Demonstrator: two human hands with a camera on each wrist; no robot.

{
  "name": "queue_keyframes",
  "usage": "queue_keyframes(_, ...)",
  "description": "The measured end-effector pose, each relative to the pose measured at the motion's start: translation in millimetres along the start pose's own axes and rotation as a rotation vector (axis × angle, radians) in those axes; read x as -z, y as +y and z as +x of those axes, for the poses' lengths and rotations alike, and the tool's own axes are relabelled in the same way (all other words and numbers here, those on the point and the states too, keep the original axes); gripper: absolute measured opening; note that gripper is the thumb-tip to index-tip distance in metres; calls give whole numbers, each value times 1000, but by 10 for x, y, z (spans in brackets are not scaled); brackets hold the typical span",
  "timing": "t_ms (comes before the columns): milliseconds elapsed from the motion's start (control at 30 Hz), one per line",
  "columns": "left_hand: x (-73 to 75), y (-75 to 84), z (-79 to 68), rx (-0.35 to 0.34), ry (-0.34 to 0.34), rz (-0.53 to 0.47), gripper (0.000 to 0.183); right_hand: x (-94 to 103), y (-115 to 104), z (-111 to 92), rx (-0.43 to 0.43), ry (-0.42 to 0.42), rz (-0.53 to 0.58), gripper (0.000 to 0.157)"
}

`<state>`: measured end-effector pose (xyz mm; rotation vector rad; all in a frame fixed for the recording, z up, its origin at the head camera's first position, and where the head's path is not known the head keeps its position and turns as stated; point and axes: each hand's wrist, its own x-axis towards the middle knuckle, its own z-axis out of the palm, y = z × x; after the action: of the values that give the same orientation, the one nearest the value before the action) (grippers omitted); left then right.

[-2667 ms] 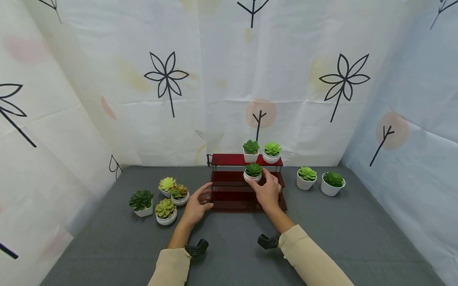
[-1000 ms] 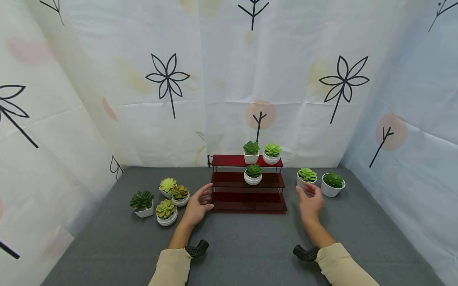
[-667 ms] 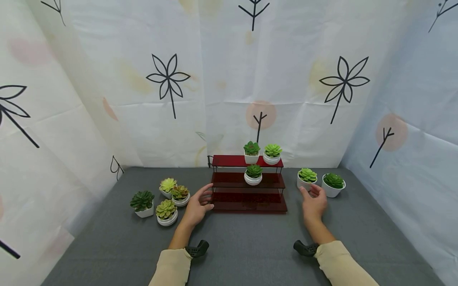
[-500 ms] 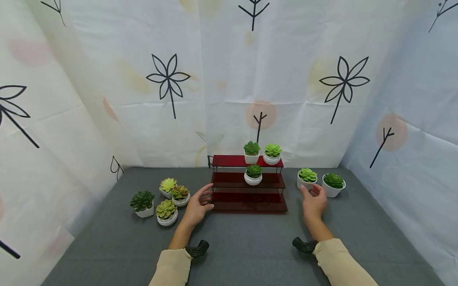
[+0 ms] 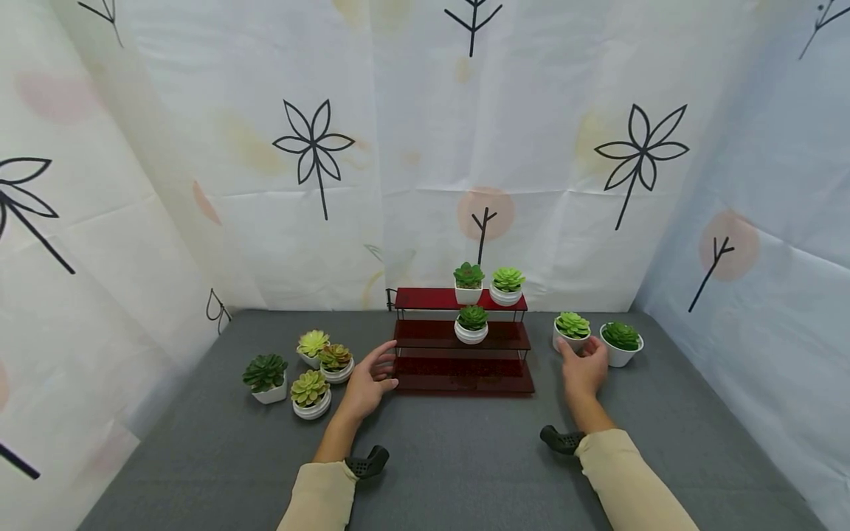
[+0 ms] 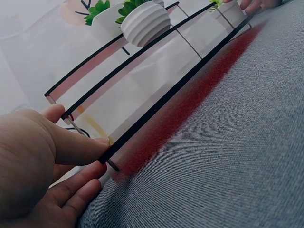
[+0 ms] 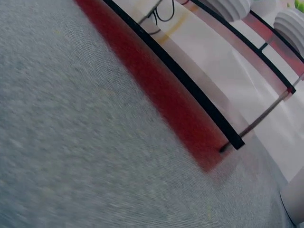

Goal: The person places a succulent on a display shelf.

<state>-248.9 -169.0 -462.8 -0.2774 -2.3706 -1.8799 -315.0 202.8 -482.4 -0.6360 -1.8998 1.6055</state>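
Observation:
My left hand [image 5: 364, 383] holds the left end of a dark red three-tier display shelf [image 5: 462, 374], thumb at the bottom tier's front corner and fingers around the side, as the left wrist view shows. On the right, my right hand [image 5: 584, 371] pinches a light green potted succulent [image 5: 571, 325] standing on the table, thumb at the pot's front and fingers at its right side. In the right wrist view that white pot [image 7: 295, 202] shows at the edge, the hand being out of frame. A dark green succulent [image 5: 472, 324] sits on the middle tier.
Two succulents, one dark [image 5: 468, 283] and one bright green [image 5: 508, 286], stand on the top tier. Another potted succulent [image 5: 620, 344] is just right of my right hand. Several more, including a dark one [image 5: 265, 377], stand left of my left hand on the grey table [image 5: 458, 464].
My right hand has let go of the dark green succulent on the middle tier and moved right to the light green one, now closing around its pot. The left hand stays at the shelf.

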Motion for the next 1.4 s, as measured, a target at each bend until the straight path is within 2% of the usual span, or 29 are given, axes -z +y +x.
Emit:
queue_keyframes(200, -6, -236, 81, -10, 19, 2, 71, -13, 23, 82, 16, -31, -52, 74)
queue_keyframes(333, -8, -263, 90, -11, 30, 8, 71, -16, 15, 127, 24, -51, -105, 74)
queue_keyframes(500, -10, -259, 89, -5, 31, 6, 72, -19, -1, 169, 29, -94, -120, 72)
queue_keyframes(633, -9, -222, 72, -10, 19, -5, 71, -21, 10, 184, 40, -103, -122, 71)
queue_keyframes(900, 6, 91, -47, -24, -11, -3, 67, -44, 29, 178, 69, -98, -139, 67)
queue_keyframes(1400, 3, 76, -34, -32, -9, -15, 67, -55, -10, 237, 69, -186, -196, 77)
